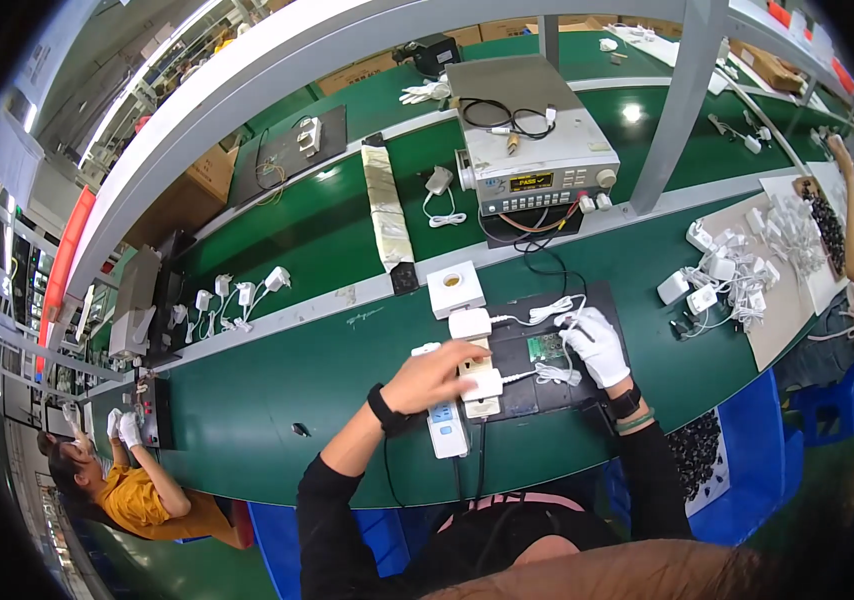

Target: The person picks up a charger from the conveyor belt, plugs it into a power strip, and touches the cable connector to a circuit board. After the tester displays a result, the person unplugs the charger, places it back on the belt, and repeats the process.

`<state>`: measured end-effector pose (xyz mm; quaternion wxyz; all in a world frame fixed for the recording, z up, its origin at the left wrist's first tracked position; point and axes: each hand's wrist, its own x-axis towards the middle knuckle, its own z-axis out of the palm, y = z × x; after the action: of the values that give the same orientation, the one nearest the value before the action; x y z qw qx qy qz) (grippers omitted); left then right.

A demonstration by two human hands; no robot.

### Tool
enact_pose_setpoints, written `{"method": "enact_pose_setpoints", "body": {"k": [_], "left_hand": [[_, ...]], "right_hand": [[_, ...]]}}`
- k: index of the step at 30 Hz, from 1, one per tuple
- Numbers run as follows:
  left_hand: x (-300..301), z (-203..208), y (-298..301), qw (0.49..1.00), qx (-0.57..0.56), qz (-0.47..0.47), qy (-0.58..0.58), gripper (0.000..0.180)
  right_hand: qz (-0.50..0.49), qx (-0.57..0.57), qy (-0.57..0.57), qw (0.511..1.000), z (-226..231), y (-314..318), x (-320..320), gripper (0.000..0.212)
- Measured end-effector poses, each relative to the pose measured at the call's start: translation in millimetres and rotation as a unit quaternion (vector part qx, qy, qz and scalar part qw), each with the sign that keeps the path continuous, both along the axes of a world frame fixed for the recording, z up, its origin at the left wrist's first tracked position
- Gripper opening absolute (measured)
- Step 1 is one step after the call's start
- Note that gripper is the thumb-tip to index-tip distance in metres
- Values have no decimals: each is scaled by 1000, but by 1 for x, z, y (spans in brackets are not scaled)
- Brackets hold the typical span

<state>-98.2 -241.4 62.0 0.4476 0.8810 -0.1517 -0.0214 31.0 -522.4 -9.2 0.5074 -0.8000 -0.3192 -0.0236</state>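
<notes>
My left hand [437, 375], bare with a black wristband, reaches over a white socket strip [482, 407]. Its thumb and fingers are apart, beside a white power adapter [484, 384] and just below a second white adapter [469, 323]. Wearing a white glove, my right hand [595, 345] has its fingers closed on a thin white cable [575, 304] near a small green circuit board [546, 347]; the cable's end is hidden at the fingertips. A coiled white cable [557, 374] lies below the board, on a black mat [602, 300].
A grey test instrument [537, 130] with a lit display stands behind the mat. White adapters and cables [722, 275] are heaped at right, several more adapters [237, 295] at left. A blue-and-white power strip [446, 425] lies nearby. A person in yellow [142, 500] works at far left.
</notes>
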Motion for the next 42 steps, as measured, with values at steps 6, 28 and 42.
{"method": "enact_pose_setpoints", "body": {"k": [6,28,42], "left_hand": [[-15,6,-1,908,-333,16,252,55],[136,-16,93,682,-723,63,-89,43],[94,84,28,703,-711,-6,-33,42]], "right_hand": [[3,123,316,941,18,6,-5,22],[-15,-45,-9,999,-1,18,-13,26],[-10,-63,-15,998,-2,11,-5,34]]}}
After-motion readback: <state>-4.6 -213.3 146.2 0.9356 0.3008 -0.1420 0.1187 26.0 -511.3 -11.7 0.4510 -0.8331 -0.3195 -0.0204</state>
